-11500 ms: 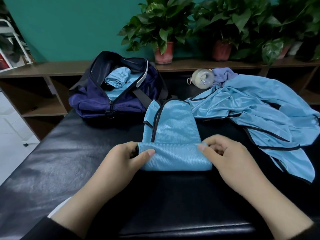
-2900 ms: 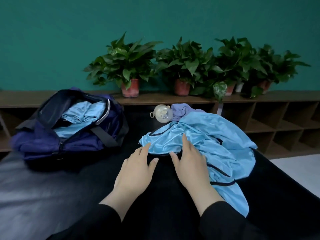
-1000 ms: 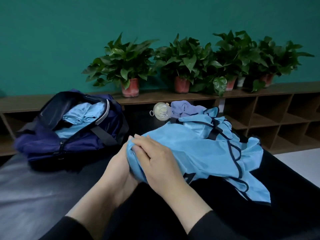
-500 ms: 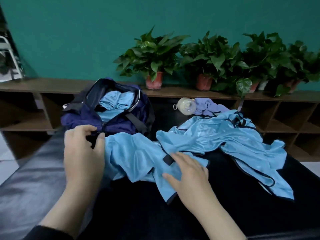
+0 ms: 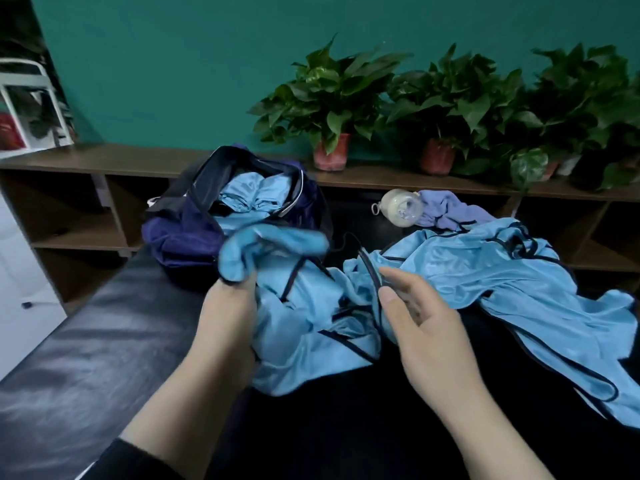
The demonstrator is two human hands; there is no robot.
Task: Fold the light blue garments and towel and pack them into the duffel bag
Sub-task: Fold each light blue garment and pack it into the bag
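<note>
left fingers hidden under cloth, curled round a raised bunch of the garment (image 5: pixel 304 327), blurred at the top; left hand (image 5: pixel 225 327) gripping from below. right hand (image 5: pixel 426 327) open beside it, fingers (image 5: pixel 398 277) spread and relaxed, tips at a dark-trimmed edge, thumb near a hem; touching or just short of it, cannot tell. garment crumpled between the two hands on the near part of the bench (image 5: pixel 69 368), partly lifted at the left, not yet spread.

further right, more light blue cloth (image 5: pixel 502 282) sprawled toward the near right edge; one piece with the held garment or a second one, cannot tell. beyond it a purple towel (image 5: pixel 446 211) bunched beside a pale bottle (image 5: pixel 401 209), far right. far left, the bag (image 5: pixel 187 233) unzipped, with folded blue pieces (image 5: pixel 256 195) already inside.

step in hand, by the look of it: sorting out the next garment, finding edges before folding. packing partly done; this garment, the cloth at right and the towel still out.

next move likely calls for a pinch on the trimmed edge with the right, a matching corner in the left, then a pull apart and a flat lay on the bench, clear of the pile at right. slippery, shiny fabric; likely to slide and tangle by its straps.
</note>
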